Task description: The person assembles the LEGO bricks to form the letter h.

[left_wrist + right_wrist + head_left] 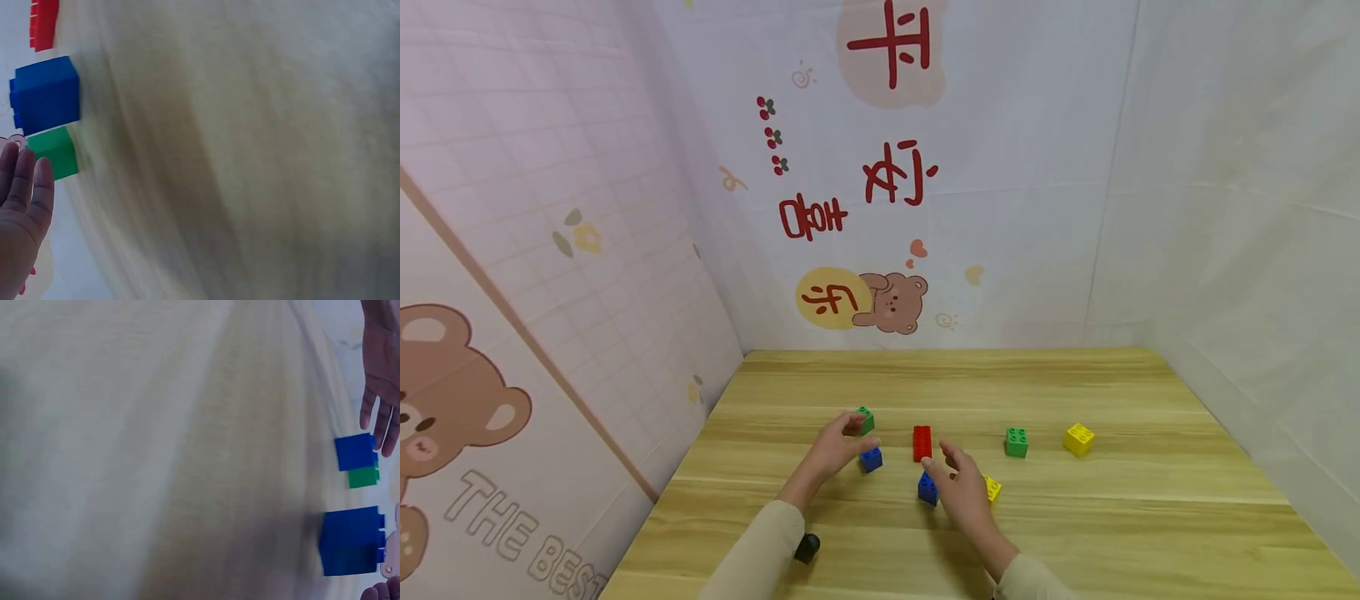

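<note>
My left hand (837, 448) hovers at the left group of bricks with its fingers relaxed and nothing in them. Just by its fingertips are a blue brick (871, 459) and, behind it, a green brick (865, 419) partly covered by the fingers. Loosely bent, the fingers of my right hand (966, 496) hold nothing beside a second blue brick (928, 488). A yellow brick (992, 489) is half hidden behind this hand. Between the hands, a longer red brick (922, 443) lies on the table. The left wrist view shows the near blue brick (47, 94) with studs facing left.
Farther right on the wooden table (1150, 517) stand another green brick (1017, 442) and another yellow brick (1079, 439). A black rounded object (807, 547) shows beside the left sleeve. Printed white cloth (1000, 167) hangs behind the table and along its sides.
</note>
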{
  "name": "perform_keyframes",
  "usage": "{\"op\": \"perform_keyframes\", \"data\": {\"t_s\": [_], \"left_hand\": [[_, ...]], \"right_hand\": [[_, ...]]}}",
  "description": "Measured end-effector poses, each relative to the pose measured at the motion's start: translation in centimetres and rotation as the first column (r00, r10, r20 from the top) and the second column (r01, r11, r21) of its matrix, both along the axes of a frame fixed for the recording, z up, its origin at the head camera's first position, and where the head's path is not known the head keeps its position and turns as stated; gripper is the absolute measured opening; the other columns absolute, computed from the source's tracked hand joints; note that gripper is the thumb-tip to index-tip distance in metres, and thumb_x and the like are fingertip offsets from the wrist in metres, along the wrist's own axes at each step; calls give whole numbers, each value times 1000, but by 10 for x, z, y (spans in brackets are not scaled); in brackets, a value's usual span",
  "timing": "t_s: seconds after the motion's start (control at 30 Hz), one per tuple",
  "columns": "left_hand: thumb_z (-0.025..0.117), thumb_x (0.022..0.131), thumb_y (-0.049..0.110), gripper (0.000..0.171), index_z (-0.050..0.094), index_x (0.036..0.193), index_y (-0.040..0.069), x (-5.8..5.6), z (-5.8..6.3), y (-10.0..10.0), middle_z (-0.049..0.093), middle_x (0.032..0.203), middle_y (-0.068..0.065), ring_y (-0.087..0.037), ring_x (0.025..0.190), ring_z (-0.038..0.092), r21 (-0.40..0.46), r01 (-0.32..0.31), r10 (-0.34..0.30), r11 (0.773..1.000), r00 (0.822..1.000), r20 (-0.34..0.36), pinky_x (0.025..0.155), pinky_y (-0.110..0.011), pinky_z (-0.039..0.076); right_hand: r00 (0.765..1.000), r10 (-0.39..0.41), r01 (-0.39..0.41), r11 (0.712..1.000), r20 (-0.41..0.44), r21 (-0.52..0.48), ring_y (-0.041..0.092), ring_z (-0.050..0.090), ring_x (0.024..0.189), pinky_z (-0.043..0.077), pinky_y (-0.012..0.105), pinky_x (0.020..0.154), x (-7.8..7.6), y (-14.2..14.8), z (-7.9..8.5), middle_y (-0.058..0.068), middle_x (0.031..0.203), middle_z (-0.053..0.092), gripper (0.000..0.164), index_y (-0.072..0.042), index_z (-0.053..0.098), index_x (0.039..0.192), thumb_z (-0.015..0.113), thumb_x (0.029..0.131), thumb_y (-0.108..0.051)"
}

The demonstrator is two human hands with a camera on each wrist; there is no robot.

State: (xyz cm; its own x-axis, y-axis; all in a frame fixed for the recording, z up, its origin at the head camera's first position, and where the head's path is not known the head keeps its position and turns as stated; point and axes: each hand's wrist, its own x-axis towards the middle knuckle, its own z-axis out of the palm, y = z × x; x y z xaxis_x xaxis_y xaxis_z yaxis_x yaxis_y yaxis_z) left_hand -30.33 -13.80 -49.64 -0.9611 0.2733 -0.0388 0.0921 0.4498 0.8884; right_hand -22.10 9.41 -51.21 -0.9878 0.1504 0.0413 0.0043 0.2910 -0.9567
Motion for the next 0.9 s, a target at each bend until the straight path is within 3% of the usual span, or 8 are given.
{"op": "perform_keyframes", "data": {"t_s": [0.23, 0.47, 0.7, 0.9], "left_hand": [[78, 88, 33, 66, 50, 139, 2, 2, -10, -6, 54, 135, -18, -35, 124, 49, -41, -3, 4, 999, 999, 32, 100, -53, 43], [81, 85, 30, 66, 53, 135, -1, 0, -14, 1, 58, 129, -15, -34, 118, 52, -81, 22, -20, 996, 999, 33, 98, -51, 45], [82, 84, 25, 56, 58, 127, -2, -1, -19, -2, 61, 118, -10, -30, 111, 55, -109, -2, 3, 994, 1000, 9, 97, -48, 45], [80, 86, 25, 44, 60, 118, 3, 4, -20, -4, 62, 113, -8, -29, 110, 57, -104, 10, -9, 994, 1000, 7, 98, -49, 45]], "right_hand": [[1000, 11, -12, 1000, 26, 17, 42, 51, 126, 51, 46, 93, 5, -2, -7, 25, 137, 51, 59, 4, 51, 139, 72, 93, -27], [996, 14, -21, 996, 84, 89, 40, 50, 127, 46, 50, 99, 3, 4, -7, 21, 139, 52, 62, 2, 52, 140, 77, 89, -22], [999, 49, -50, 978, 9, 201, 40, 51, 125, 43, 55, 101, 5, 9, -13, 19, 132, 57, 58, 2, 59, 133, 81, 85, -21], [996, 85, -82, 966, -1, 246, 40, 53, 123, 44, 55, 100, 6, 12, -15, 20, 128, 60, 54, 5, 62, 128, 82, 83, -16]]}}
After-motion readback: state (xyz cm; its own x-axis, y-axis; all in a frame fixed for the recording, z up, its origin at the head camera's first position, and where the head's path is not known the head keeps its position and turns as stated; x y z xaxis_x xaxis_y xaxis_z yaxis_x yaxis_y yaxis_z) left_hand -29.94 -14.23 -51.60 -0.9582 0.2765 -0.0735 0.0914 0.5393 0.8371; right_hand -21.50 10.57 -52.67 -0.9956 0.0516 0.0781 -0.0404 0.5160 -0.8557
